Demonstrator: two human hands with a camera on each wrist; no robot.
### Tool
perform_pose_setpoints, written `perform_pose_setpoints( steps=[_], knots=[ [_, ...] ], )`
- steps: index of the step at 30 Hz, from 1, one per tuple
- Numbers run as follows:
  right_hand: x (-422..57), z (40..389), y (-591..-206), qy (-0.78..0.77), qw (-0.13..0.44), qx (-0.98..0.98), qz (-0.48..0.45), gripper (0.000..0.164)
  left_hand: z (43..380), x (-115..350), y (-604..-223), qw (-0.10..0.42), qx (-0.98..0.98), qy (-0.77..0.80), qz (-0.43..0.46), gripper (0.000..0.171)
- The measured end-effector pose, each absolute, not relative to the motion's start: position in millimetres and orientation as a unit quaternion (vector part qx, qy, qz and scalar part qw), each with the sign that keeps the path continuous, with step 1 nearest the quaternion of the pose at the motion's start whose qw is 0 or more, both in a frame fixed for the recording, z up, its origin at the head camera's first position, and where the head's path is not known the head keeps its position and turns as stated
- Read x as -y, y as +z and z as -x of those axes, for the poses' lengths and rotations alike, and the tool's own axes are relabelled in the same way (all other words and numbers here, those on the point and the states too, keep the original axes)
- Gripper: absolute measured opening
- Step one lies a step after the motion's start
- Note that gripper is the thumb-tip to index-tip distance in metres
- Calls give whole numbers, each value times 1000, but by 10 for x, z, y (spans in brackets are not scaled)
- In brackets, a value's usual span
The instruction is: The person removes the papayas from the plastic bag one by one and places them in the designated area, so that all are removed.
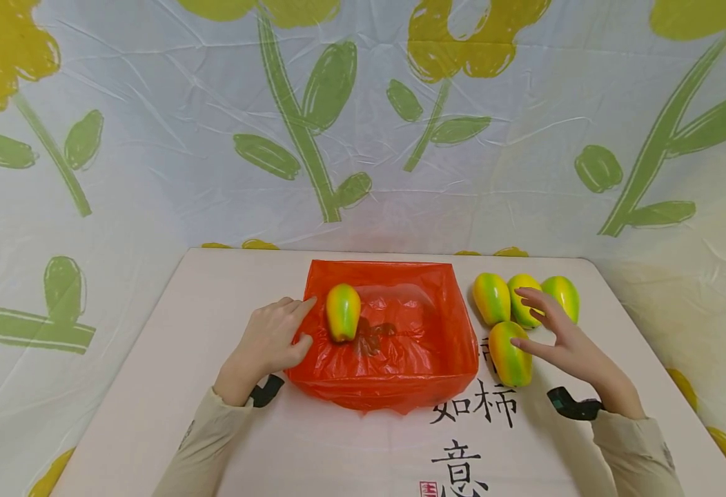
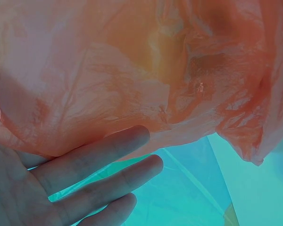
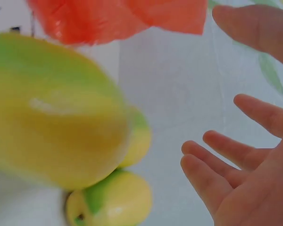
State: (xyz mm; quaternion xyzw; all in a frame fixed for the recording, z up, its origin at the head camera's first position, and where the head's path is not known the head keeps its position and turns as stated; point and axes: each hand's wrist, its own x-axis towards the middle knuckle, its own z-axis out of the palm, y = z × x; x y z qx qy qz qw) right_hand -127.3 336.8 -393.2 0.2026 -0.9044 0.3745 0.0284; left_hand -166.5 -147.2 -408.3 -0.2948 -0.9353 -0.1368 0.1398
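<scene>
A red plastic bag (image 1: pixel 394 388), its mouth spread wide, sits on the table. One yellow-and-green fruit (image 1: pixel 343 313), like a papaya, lies inside at the left. My left hand (image 1: pixel 270 338) is at the bag's left side, index finger and thumb apart at its edge; in the left wrist view, straight fingers (image 2: pixel 99 148) lie along the plastic (image 2: pixel 108 94). My right hand (image 1: pixel 571 345) hovers with spread fingers over several more such fruits. Its thumb overlaps the nearest fruit (image 1: pixel 511 359) in the head view, but the right wrist view shows a gap between hand and fruit (image 3: pixel 52 113).
Behind the nearest fruit stand others, a left one (image 1: pixel 491 298), a middle one (image 1: pixel 520 283) and a right one (image 1: pixel 564 297). Black brush characters (image 1: pixel 459 462) mark the pale tabletop (image 1: pixel 313 455). A flower-print curtain (image 1: pixel 201 138) hangs around the table.
</scene>
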Motion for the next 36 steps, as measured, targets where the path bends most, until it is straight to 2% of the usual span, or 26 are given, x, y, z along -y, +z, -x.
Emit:
perform_pose_setpoints(
  steps=[18,36],
  knots=[
    [-2845,1691,-3445,341,16,900,-272,74,1668,1478,-4085,140,936,-134,293,55],
    [-2075,2026,-3104,285,-89,893,-336,72,1674,1477,-4078,135,937,-133,293,55]
  ],
)
